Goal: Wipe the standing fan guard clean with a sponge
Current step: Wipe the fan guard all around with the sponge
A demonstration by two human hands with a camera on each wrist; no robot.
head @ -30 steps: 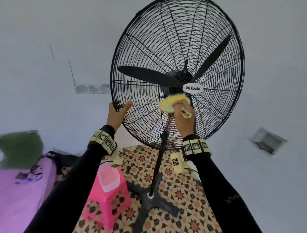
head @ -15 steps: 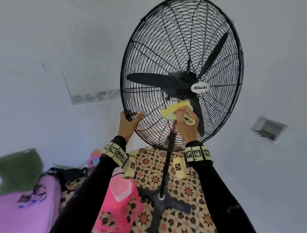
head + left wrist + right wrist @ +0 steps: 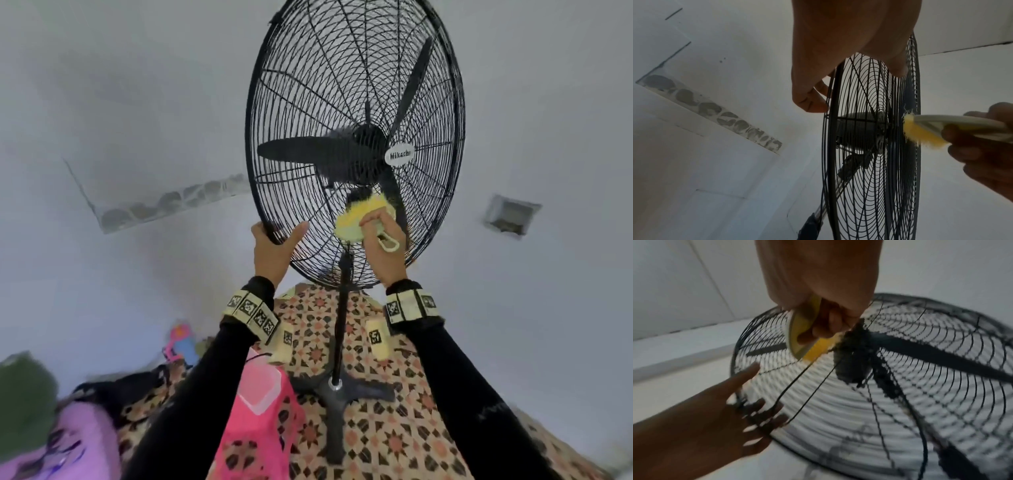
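A tall black standing fan with a round wire guard (image 3: 308, 85) fills the upper middle of the head view. My left hand (image 3: 274, 245) grips the guard's lower left rim, thumb on the front wires and fingers curled behind (image 3: 812, 100). My right hand (image 3: 380, 240) holds a yellow sponge with a pale handle (image 3: 356, 219) and presses it against the front wires just below the hub badge (image 3: 399, 156). In the right wrist view the sponge (image 3: 803, 337) sits under my curled fingers, against the guard (image 3: 941, 353). In the left wrist view the sponge (image 3: 920, 131) touches the front wires.
The fan's pole (image 3: 342, 308) runs down to a dark cross base (image 3: 342, 390) on patterned floor. A pink plastic stool (image 3: 260, 411) stands just left of the base, under my left arm. Purple bedding (image 3: 68, 445) lies at lower left. White walls are behind the fan.
The fan head has swung so the guard looks narrower and faces more to the right. My left hand stays on the rim; the sponge stays below the hub.
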